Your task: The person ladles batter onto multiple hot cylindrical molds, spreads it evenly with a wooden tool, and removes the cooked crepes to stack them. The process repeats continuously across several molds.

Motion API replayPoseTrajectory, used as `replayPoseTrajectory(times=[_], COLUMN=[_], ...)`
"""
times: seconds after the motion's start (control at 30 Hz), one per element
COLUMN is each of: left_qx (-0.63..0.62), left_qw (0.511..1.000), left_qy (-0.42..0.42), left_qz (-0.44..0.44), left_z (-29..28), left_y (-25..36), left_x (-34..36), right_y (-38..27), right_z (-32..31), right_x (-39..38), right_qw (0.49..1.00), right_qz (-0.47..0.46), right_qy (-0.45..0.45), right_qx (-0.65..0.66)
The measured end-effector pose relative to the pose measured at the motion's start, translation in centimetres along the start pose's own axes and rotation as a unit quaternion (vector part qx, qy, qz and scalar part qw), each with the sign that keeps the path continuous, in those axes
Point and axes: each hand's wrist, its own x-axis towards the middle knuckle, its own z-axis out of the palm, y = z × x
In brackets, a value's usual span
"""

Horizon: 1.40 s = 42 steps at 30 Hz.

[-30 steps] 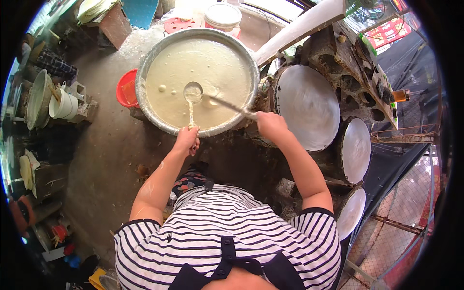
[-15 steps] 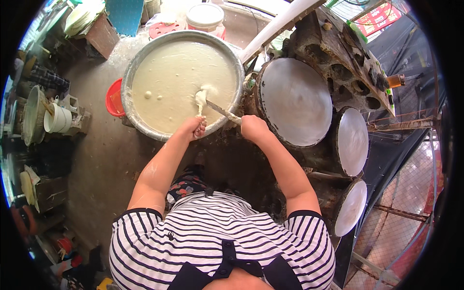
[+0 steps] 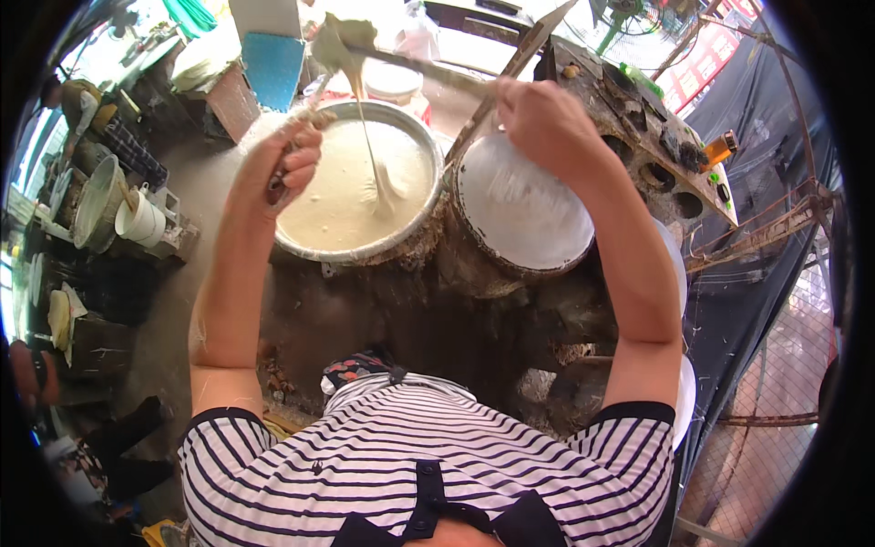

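Note:
My left hand [image 3: 290, 166] is raised over the left rim of a wide metal basin [image 3: 436, 178], its fingers wrapped round a batter-smeared handle. Past it, a lump of thick batter [image 3: 346, 44] hangs high, and a strand runs down from it into the pale batter [image 3: 333, 187] in the basin. My right hand [image 3: 545, 118], smeared by motion, is closed above a round griddle [image 3: 519, 205] on the end of a long flat spatula [image 3: 437, 75]. The blurred blade reaches left toward the lump; whether it touches, I cannot tell.
More round griddles, partly behind my right arm, stand to the right. A sooty block with round holes [image 3: 656, 173] is at the far right. A white lidded bucket [image 3: 394, 82] stands behind the basin. At left are a white pail [image 3: 139, 219] and a person [image 3: 87, 100].
Both hands have risen and moved apart, lifting the tools out of the batter. A lump has come up, trailing a strand. The view has shifted, so the basin appears lower.

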Motion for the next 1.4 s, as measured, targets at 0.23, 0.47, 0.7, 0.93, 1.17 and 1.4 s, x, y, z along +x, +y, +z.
replayPoseTrajectory(times=[0.23,0.47,0.7,0.93,1.17,1.4], left_qx=[-0.034,0.003,0.213,0.244,0.243,0.478], left_qw=[0.997,0.962,0.917,0.788,0.624,0.525], left_qy=[0.027,0.142,0.005,-0.253,-0.371,-0.565], left_qz=[-0.065,-0.235,-0.338,-0.505,-0.643,-0.420], left_z=[-2.7,-2.7,11.2,26.7,41.0,41.7], left_y=[-0.1,-6.0,-13.9,-34.7,-60.9,-77.2], left_x=[-0.7,0.2,2.5,6.2,1.3,-3.6], right_y=[6.5,4.7,0.4,2.3,2.2,3.3], right_z=[11.0,20.1,19.0,16.6,13.3,13.2], right_x=[-4.7,-16.3,-31.9,-51.5,-67.1,-70.7], right_qw=[0.971,0.895,0.577,0.382,0.289,0.220], right_qz=[-0.043,0.202,0.450,0.522,0.643,0.727], right_qy=[0.211,0.348,0.409,0.634,0.622,0.558], right_qx=[-0.107,0.191,0.545,0.424,0.341,0.335])
